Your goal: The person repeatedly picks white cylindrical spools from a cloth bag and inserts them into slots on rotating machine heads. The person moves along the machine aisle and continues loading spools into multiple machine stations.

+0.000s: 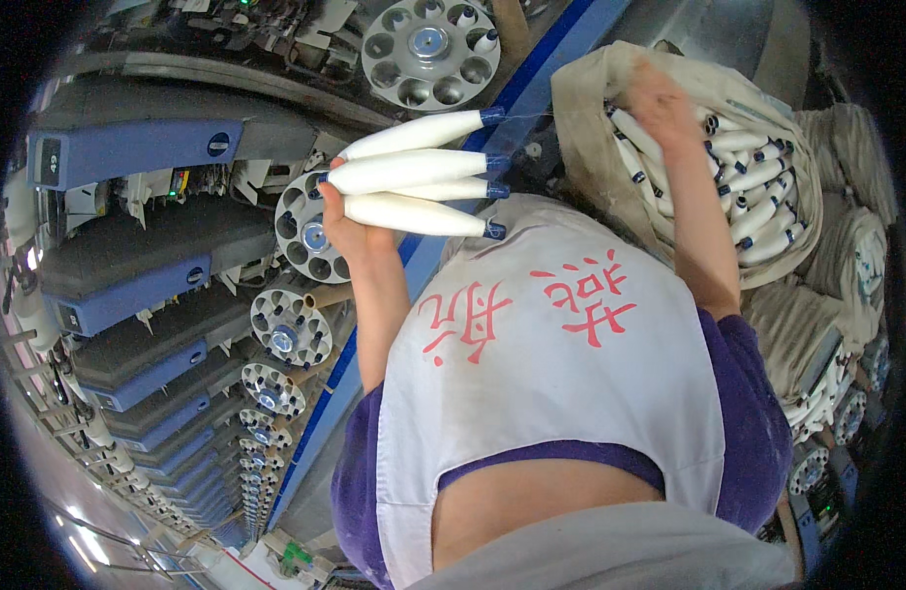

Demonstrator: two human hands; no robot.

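My left hand (353, 224) is closed round the tips of several white yarn bobbins (409, 172), fanned out with their dark blue tube ends to the right. A thin thread seems to trail rightward from the uppermost one. Over the open mouth of a beige cloth sack (583, 133), my right hand (662, 106) is smeared by motion, so its fingers cannot be made out. Many more yarn bobbins (758, 179) lie jumbled in that sack, some right beside the hand.
Winding units with blue fronts (163, 152) run in a row down the left. Round magazines with pockets (430, 44) stand along them, some pockets holding bobbins. A blue rail (551, 49) crosses diagonally between me and the machine. More cloth sacks (851, 147) stand at the right.
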